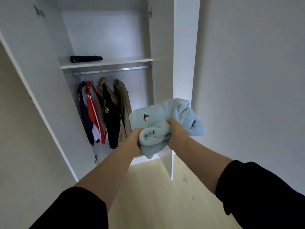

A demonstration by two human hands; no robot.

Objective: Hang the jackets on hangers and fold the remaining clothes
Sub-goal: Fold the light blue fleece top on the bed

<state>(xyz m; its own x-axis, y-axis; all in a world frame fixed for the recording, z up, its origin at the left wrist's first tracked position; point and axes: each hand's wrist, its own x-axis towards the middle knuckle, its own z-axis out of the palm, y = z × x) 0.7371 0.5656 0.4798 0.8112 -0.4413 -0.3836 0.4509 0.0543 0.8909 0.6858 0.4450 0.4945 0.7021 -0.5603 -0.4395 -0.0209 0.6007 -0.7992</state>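
Both hands up in front of the open wardrobe [184, 47]: left hand [136, 139] and right hand [176, 129] each grip the folded light-blue garment [165, 118] (small dark embroidered marks on it), fingers curled into the fabric, bundle held in the air level with the hanging space. Four jackets on the rail [112, 70]: navy jacket [85, 113], red-and-white jacket [94, 113], black jacket with tan hood [112, 116], olive jacket [124, 103]. Folded dark garment [85, 58] lies on the shelf [125, 61] above the rail, left side.
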